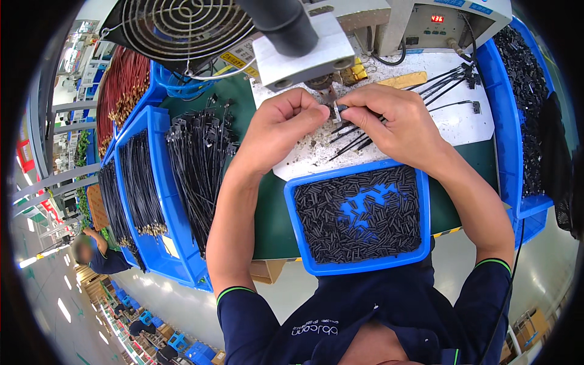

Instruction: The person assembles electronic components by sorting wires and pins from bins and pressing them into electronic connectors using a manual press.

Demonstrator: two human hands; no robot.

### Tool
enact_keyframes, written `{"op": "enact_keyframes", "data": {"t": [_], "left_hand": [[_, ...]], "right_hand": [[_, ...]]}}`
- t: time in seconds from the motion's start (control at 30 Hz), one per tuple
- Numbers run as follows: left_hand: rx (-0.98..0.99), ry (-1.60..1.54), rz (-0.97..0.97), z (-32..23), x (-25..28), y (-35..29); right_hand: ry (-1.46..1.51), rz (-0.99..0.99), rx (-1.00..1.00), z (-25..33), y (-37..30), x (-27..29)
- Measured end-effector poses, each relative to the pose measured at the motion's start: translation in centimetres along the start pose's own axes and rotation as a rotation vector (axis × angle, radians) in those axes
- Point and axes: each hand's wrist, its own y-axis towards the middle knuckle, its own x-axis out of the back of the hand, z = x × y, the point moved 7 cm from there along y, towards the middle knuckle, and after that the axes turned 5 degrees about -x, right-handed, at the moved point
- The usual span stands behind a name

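At the tip of the bench machine [307, 55], my left hand [283, 125] and my right hand [395, 121] meet with their fingertips almost touching. My right thumb and forefinger pinch a small black-and-silver part [338, 111]. The left thumb and forefinger are pressed together beside it, and what they hold is hidden. Under and beside my right hand, several thin black cables [441, 85] lie on the stained white board [474, 131]. Close below both hands sits a blue tray [359, 267] of short black tubes [322, 225].
Blue bins [176, 237] with bundled black cables [198, 164] stand at left, below red cables [125, 82]. A round fan guard [182, 27] hangs above. On the right, a blue bin [517, 121] holds small black parts. A control box [438, 27] stands behind; another person [100, 249] is far left.
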Motion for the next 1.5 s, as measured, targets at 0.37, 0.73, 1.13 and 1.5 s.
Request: {"op": "enact_keyframes", "data": {"t": [0.37,0.73,1.13,1.5], "left_hand": [[0.007,0.014,-0.011,0.2,0.1,0.2],[0.041,0.000,0.018,0.8,0.4,0.3],[0.060,-0.058,-0.016,0.8,0.1,0.0],[0.025,-0.067,-0.001,1.2,0.5,0.2]], "right_hand": [[-0.003,-0.024,0.030,0.3,0.0,0.2],[-0.001,-0.027,0.036,0.4,0.0,0.2],[-0.038,0.012,0.021,0.1,-0.1,0.2],[-0.028,-0.006,0.068,0.3,-0.1,0.1]]}}
